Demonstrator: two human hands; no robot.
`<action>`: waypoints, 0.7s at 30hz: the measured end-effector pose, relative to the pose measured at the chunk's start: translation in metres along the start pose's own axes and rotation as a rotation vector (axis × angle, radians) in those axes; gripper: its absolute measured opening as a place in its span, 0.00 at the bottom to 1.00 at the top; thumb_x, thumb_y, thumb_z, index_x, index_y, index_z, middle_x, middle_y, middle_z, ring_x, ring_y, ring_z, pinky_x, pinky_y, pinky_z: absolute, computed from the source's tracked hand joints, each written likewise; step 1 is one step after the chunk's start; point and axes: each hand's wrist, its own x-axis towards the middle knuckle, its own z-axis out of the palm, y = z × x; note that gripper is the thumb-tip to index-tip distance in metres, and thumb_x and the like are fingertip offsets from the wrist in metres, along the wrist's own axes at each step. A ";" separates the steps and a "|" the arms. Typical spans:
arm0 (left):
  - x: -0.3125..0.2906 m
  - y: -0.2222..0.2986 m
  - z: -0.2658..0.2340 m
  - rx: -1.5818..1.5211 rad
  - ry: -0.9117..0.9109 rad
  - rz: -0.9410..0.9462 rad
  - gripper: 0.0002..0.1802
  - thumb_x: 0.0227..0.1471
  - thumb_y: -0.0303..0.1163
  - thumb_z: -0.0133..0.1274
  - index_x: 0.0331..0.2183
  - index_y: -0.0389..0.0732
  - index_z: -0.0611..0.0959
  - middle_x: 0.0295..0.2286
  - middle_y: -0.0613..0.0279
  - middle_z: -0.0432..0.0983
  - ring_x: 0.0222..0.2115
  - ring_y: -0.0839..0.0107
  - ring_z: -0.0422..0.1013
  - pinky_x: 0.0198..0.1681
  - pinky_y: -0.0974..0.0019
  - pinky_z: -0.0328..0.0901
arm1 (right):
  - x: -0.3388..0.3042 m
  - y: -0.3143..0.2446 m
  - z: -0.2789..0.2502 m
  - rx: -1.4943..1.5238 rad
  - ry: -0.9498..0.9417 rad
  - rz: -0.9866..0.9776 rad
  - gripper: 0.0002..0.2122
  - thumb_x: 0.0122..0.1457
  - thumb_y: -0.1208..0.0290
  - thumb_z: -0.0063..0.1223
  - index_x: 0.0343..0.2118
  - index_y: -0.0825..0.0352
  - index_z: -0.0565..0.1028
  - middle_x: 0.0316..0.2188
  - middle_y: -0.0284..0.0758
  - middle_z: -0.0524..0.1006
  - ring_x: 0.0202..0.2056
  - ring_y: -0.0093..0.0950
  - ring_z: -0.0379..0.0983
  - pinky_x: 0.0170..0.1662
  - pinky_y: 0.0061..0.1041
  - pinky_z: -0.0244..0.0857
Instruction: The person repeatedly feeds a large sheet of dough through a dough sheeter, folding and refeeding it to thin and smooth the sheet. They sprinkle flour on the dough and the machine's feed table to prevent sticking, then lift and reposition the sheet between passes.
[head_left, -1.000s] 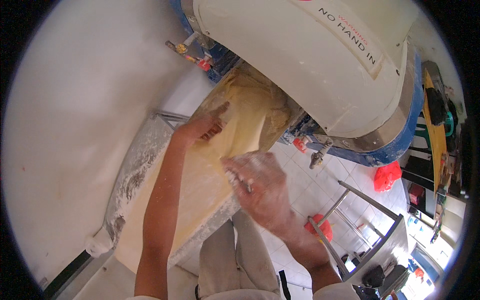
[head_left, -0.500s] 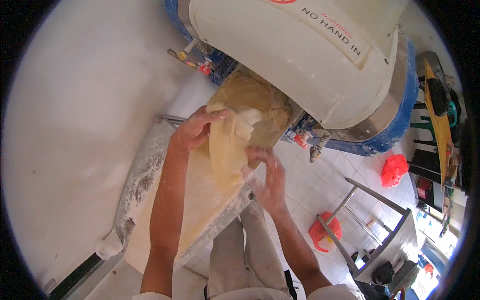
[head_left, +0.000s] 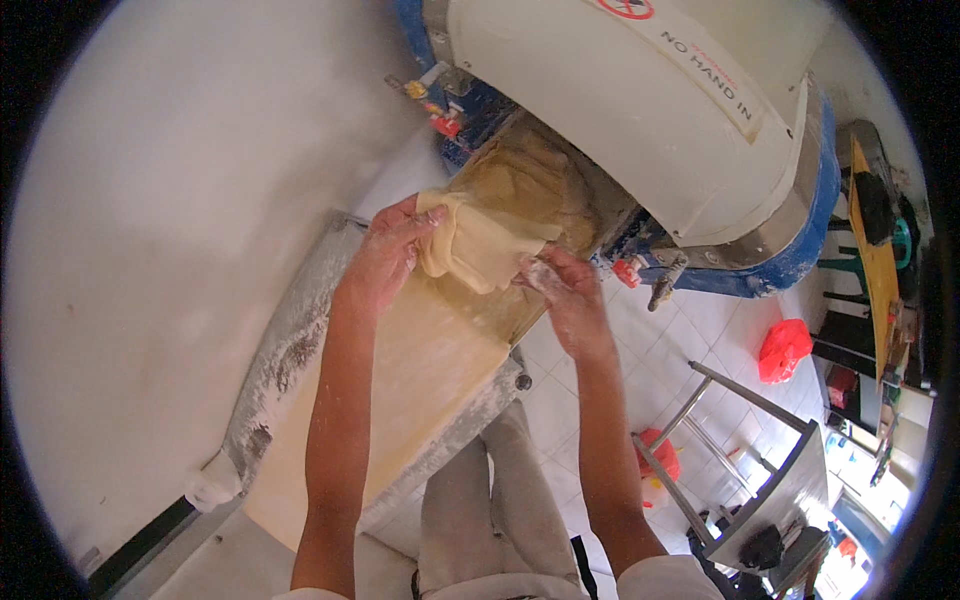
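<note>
By the left grip [head_left: 390, 250], the left edge of the lifted dough [head_left: 495, 245] is pinched between thumb and fingers; by the right grip [head_left: 572, 300], its right end is grasped. It is held up between them, beyond the floured table [head_left: 300, 310], just before the machine's white cover [head_left: 625, 120]. Thin dough could be torn by uneven pulling; fingers could be caught if carried under the cover. The lifted dough's long axis is slanted slightly down rightward; the lower sheet [head_left: 430, 345] is pointed from lower left toward the cover.
</note>
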 end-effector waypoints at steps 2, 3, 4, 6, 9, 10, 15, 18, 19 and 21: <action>-0.004 0.003 -0.009 -0.124 0.057 -0.015 0.17 0.60 0.36 0.59 0.44 0.31 0.84 0.40 0.63 0.83 0.40 0.77 0.77 0.47 0.70 0.69 | -0.010 -0.020 0.003 0.047 0.009 -0.068 0.19 0.65 0.64 0.59 0.53 0.69 0.75 0.48 0.33 0.80 0.48 0.27 0.76 0.56 0.29 0.68; -0.005 0.006 -0.012 -0.183 0.069 -0.062 0.18 0.60 0.36 0.58 0.44 0.30 0.84 0.41 0.63 0.83 0.41 0.76 0.77 0.48 0.70 0.69 | -0.013 -0.027 0.007 0.073 0.018 -0.104 0.18 0.64 0.62 0.60 0.51 0.70 0.77 0.46 0.33 0.81 0.47 0.27 0.77 0.54 0.28 0.68; -0.009 0.007 -0.012 -0.093 0.034 0.011 0.18 0.60 0.36 0.59 0.45 0.30 0.83 0.41 0.63 0.83 0.41 0.76 0.77 0.47 0.70 0.69 | -0.012 -0.026 0.014 0.131 0.037 -0.096 0.19 0.64 0.62 0.60 0.52 0.70 0.76 0.48 0.33 0.80 0.49 0.27 0.76 0.55 0.29 0.67; -0.017 0.011 -0.008 0.041 -0.039 0.065 0.20 0.59 0.36 0.60 0.47 0.30 0.83 0.41 0.62 0.84 0.40 0.77 0.78 0.47 0.71 0.70 | -0.009 -0.023 0.031 0.246 0.081 -0.079 0.20 0.65 0.62 0.60 0.54 0.70 0.74 0.50 0.34 0.78 0.53 0.28 0.74 0.57 0.29 0.66; -0.011 0.025 0.001 0.075 -0.183 -0.144 0.23 0.58 0.38 0.62 0.48 0.30 0.83 0.40 0.63 0.84 0.39 0.78 0.78 0.45 0.72 0.70 | 0.010 0.014 0.023 0.664 -0.096 0.061 0.22 0.64 0.65 0.61 0.57 0.70 0.71 0.54 0.35 0.76 0.57 0.28 0.70 0.61 0.31 0.63; -0.012 0.031 0.003 0.073 -0.180 -0.132 0.20 0.58 0.37 0.60 0.46 0.31 0.84 0.39 0.63 0.84 0.38 0.77 0.78 0.46 0.71 0.70 | 0.011 0.016 0.025 0.615 -0.045 0.049 0.23 0.63 0.66 0.62 0.58 0.70 0.70 0.54 0.35 0.76 0.57 0.28 0.70 0.61 0.31 0.63; -0.023 0.039 -0.011 0.080 -0.115 -0.098 0.20 0.57 0.39 0.62 0.45 0.32 0.85 0.38 0.64 0.84 0.37 0.79 0.77 0.44 0.72 0.70 | 0.001 -0.004 0.029 0.363 -0.056 -0.034 0.24 0.61 0.70 0.64 0.59 0.69 0.70 0.54 0.36 0.77 0.55 0.29 0.73 0.62 0.32 0.65; -0.023 0.037 -0.034 0.086 0.066 -0.068 0.19 0.58 0.38 0.62 0.44 0.33 0.85 0.35 0.67 0.83 0.35 0.79 0.76 0.42 0.73 0.68 | -0.018 -0.028 0.020 0.168 -0.061 -0.124 0.24 0.61 0.70 0.64 0.58 0.69 0.70 0.52 0.35 0.78 0.53 0.29 0.75 0.60 0.33 0.66; -0.024 0.034 -0.042 0.062 0.081 -0.032 0.19 0.58 0.38 0.61 0.44 0.33 0.85 0.35 0.67 0.82 0.36 0.78 0.75 0.41 0.73 0.68 | -0.022 -0.035 0.017 0.142 -0.059 -0.102 0.24 0.60 0.70 0.65 0.58 0.69 0.72 0.51 0.36 0.79 0.52 0.28 0.76 0.60 0.32 0.67; -0.025 0.025 -0.055 0.009 0.105 0.035 0.19 0.58 0.38 0.60 0.45 0.34 0.84 0.34 0.68 0.81 0.36 0.77 0.74 0.40 0.72 0.67 | -0.034 -0.054 0.021 0.164 -0.089 -0.089 0.24 0.59 0.70 0.66 0.57 0.71 0.72 0.51 0.37 0.79 0.52 0.28 0.76 0.60 0.32 0.67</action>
